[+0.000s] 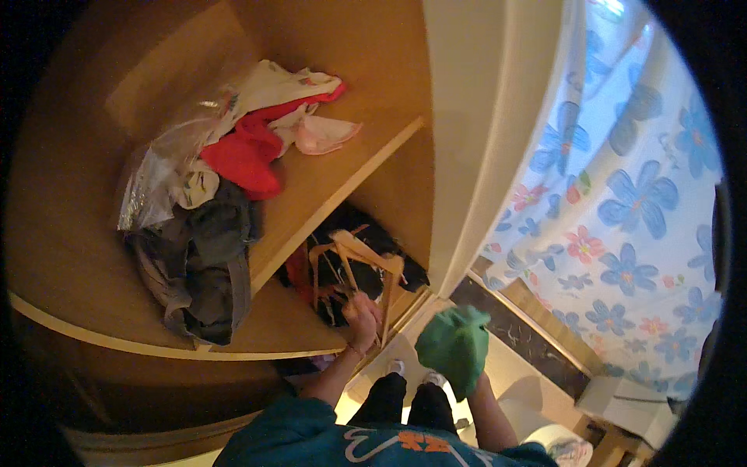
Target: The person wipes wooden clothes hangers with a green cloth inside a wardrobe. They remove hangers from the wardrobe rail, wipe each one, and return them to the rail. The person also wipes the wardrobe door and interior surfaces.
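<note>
My left hand is closed on wooden clothes hangers in the lower compartment of a wooden wardrobe, in front of dark clothes. To the right, over the floor, a bundled green cloth is in my right hand, whose fingers are mostly hidden behind it; the wrist shows below. On the shelf above my left hand lie dark grey clothing, a red garment, a clear plastic bag and a small pale pink cloth.
The shelf's front edge runs diagonally above the hangers. A floral curtain hangs at the right. White boxes stand at the lower right. My feet are on the floor between the wardrobe and a dark marbled strip.
</note>
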The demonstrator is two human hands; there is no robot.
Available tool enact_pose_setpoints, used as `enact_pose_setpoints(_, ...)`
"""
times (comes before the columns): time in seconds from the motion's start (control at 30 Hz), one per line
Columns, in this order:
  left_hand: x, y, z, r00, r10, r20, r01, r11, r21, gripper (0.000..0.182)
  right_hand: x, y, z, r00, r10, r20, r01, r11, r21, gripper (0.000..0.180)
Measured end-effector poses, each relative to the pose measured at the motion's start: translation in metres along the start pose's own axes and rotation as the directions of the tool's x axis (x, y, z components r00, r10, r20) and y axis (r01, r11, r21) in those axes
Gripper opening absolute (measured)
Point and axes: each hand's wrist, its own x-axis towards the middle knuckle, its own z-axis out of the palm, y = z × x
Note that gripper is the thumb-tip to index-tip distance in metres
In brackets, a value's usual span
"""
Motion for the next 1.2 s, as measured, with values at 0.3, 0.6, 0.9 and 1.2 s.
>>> enact_pose_setpoints(0.3,-0.096,0.063,0.016,0.432,0.179,0.884,-0.496,0.866,0.067,0.021,-0.036,-0.034,0.118,0.793,-0.328,0.513,0.335,-0.468,-0.818,0.025)
enact_pose_setpoints(0.6,-0.067,0.119,0.047,0.481,-0.304,0.822,-0.068,0.922,0.381,0.044,-0.039,-0.019,0.063,0.98,-0.05,0.195,0.172,0.713,-0.679,0.032)
enact_pose_setpoints(0.9,-0.059,0.177,0.106,0.684,-0.457,0.569,0.593,0.802,-0.068,0.046,-0.054,-0.007,0.087,0.976,-0.135,0.172,0.162,-0.08,-0.984,0.039)
enact_pose_setpoints(1.2,-0.07,0.189,0.1,0.833,-0.259,0.489,0.25,0.965,0.085,0.017,-0.079,0.007,0.103,0.859,-0.34,0.382,0.437,0.097,-0.894,0.028)
